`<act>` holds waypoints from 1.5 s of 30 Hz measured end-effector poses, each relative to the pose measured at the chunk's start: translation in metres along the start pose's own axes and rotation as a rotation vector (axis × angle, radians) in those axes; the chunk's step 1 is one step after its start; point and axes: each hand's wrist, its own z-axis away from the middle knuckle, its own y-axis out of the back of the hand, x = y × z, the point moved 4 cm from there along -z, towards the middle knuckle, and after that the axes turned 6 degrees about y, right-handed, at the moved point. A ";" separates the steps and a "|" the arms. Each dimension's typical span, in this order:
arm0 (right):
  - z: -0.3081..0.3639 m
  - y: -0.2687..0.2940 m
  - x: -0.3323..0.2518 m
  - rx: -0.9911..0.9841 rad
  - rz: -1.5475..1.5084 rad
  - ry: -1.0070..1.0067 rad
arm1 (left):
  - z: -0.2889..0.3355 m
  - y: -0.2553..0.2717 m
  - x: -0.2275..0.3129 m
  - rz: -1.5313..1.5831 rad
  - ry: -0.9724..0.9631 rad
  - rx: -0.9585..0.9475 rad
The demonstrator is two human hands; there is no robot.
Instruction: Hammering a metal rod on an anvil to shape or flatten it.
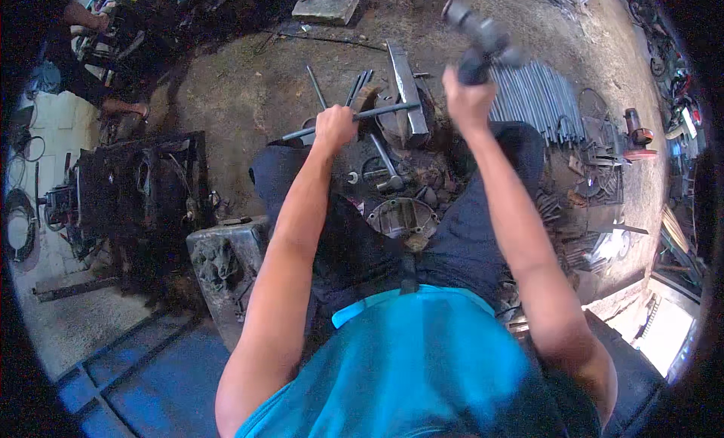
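Observation:
My left hand (pixel 335 127) is closed around a thin metal rod (pixel 377 111). The rod's far end rests across a narrow steel anvil (pixel 407 91), set on a round, dark base. Raised to the right of the anvil, my right hand (pixel 469 100) grips a hammer (pixel 483 34), its head blurred by motion. Several loose rods (pixel 360 85) stick out just beyond my left hand. Between my knees, a second hammer (pixel 391 170) lies on the ground, beside an open-ended wrench (pixel 353 178) and a round metal housing (pixel 403 215).
Many grey rods (pixel 539 98) lie in a row beyond my right knee. A stone block (pixel 326 6) sits at the far side. At left stand a dark metal bench (pixel 143 181) and another person's arm (pixel 124 107). Scrap metal and tools (pixel 596 189) crowd the right.

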 end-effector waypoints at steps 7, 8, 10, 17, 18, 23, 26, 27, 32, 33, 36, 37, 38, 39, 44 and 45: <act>-0.010 0.029 0.038 -0.429 0.135 -0.219 | 0.012 0.015 -0.005 0.032 0.036 0.028; -0.037 0.035 0.006 -0.432 0.109 -0.216 | 0.012 0.015 -0.009 0.017 0.027 0.053; -0.081 0.044 -0.082 -0.351 -0.048 0.021 | 0.006 0.012 -0.016 0.005 0.036 0.060; -0.121 0.039 -0.115 -0.137 0.049 0.689 | 0.003 0.005 -0.006 -0.003 0.044 -0.042; -0.085 0.021 -0.113 -0.027 0.451 0.922 | 0.005 0.005 -0.009 0.009 0.056 -0.043; 0.066 -0.007 0.110 -0.502 0.456 -0.038 | -0.010 -0.002 0.007 0.045 0.022 -0.055; 0.021 -0.005 0.028 -0.389 0.247 -0.124 | -0.011 0.003 -0.016 0.051 0.077 -0.015; -0.006 0.004 0.001 -0.472 0.331 -0.134 | -0.003 0.002 -0.020 0.047 0.102 -0.014; -0.120 0.038 -0.103 -0.309 0.307 0.348 | 0.003 0.016 -0.014 0.049 0.075 0.039; -0.129 0.039 -0.119 -0.239 -0.051 0.149 | 0.004 0.013 -0.017 0.052 0.078 0.034; -0.129 0.034 -0.152 -0.110 -0.111 0.271 | 0.000 0.006 -0.023 0.015 0.061 0.048; -0.118 0.026 -0.131 -0.097 -0.061 0.252 | -0.001 0.007 -0.020 0.019 0.040 0.047; -0.103 0.018 -0.106 -0.085 -0.013 0.232 | -0.001 0.008 -0.019 0.022 0.023 0.047; -0.078 0.009 -0.073 -0.130 0.010 0.172 | -0.003 0.006 -0.017 0.024 0.023 0.048; 0.046 -0.013 0.062 -0.597 0.415 -0.137 | -0.008 0.002 -0.009 0.055 0.028 0.079; 0.038 -0.010 0.069 -0.590 0.410 -0.139 | -0.011 0.003 -0.010 0.048 0.023 0.082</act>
